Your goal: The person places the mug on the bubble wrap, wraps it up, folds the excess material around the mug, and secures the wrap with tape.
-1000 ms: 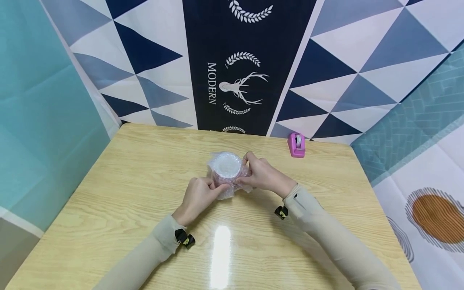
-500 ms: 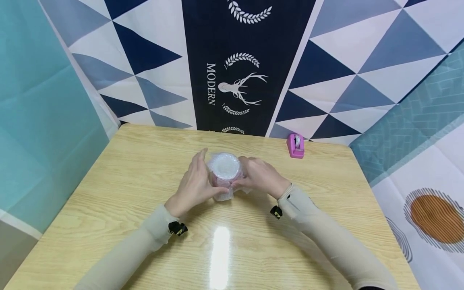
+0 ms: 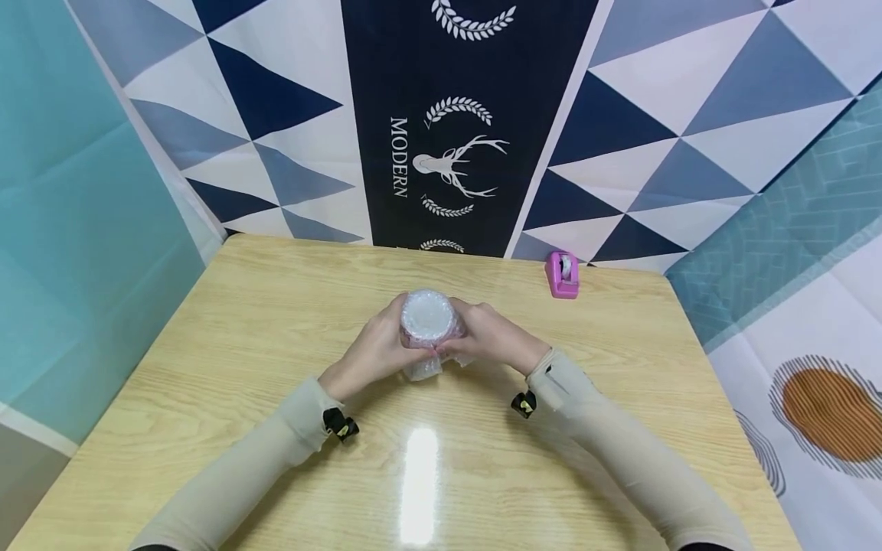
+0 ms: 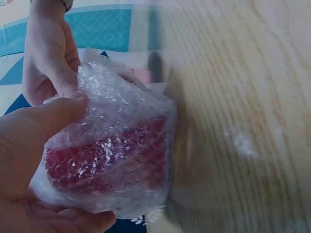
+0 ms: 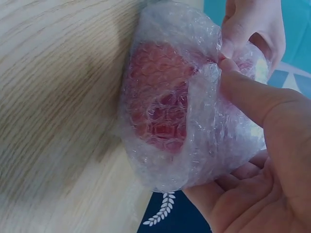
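A round, can-like container with a red side (image 4: 109, 160) stands on the table, wrapped in clear bubble wrap (image 5: 204, 116). Its pale round top (image 3: 428, 315) faces up in the head view. My left hand (image 3: 379, 344) grips it from the left, thumb across the near side and fingers round the back. From the right, my right hand (image 3: 492, 335) holds it the same way. Both thumb tips meet at the front, pressing on the wrap's edge. Below the thumbs a loose flap of wrap (image 3: 423, 369) sticks out toward me. The wrap blurs what is printed on the container.
A pink tape dispenser (image 3: 563, 275) with a roll in it stands at the back right of the wooden table (image 3: 276, 321). Behind the table hangs a patterned cloth (image 3: 289, 99). Teal cloths border the left and right sides.
My left hand let go of the wrap's front edge, opened out along the left side, then closed round the container. My right fingers came down from the rim to the side.
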`<state>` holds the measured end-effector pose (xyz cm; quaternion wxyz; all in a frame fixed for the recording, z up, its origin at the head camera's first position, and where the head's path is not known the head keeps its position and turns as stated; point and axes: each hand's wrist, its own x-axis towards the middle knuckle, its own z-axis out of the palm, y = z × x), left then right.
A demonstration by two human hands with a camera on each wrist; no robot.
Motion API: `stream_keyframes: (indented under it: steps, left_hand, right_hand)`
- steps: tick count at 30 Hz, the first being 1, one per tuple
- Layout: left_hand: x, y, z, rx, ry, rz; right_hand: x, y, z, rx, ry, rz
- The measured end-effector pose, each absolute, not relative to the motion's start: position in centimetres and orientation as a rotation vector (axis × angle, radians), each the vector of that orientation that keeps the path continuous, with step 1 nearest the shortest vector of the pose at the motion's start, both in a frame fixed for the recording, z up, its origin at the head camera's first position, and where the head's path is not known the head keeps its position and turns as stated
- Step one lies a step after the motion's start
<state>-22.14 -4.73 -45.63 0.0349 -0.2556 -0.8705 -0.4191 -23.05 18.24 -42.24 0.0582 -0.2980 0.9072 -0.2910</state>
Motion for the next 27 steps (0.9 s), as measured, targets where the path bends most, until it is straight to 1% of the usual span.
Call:
stream_keyframes:
  steps: [6,12,17,24,27]
  left_hand:
    - [-22.2,-4.8,-45.9,-0.782,-2.673,-1.312]
    - [-22.5,-4.9,-46.1,-0.783,-2.693,-1.287]
    - [-22.4,-5.5,-45.9,-0.818,-2.753,-1.121]
    - [-21.3,-6.5,-45.6,-0.94,-2.752,-0.772]
    - [-20.9,-7.0,-45.5,-0.933,-2.733,-0.795]
  right_hand:
    - [-22.9,18.3,-42.6,-0.942,2.759,-0.877]
    - [-22.9,18.1,-42.7,-0.927,2.777,-0.861]
    - [-22.7,17.9,-42.6,-0.873,2.785,-0.875]
    - [-22.0,18.4,-42.9,-0.791,2.763,-0.875]
    - [-21.6,19.0,-43.4,-0.764,2.738,-0.922]
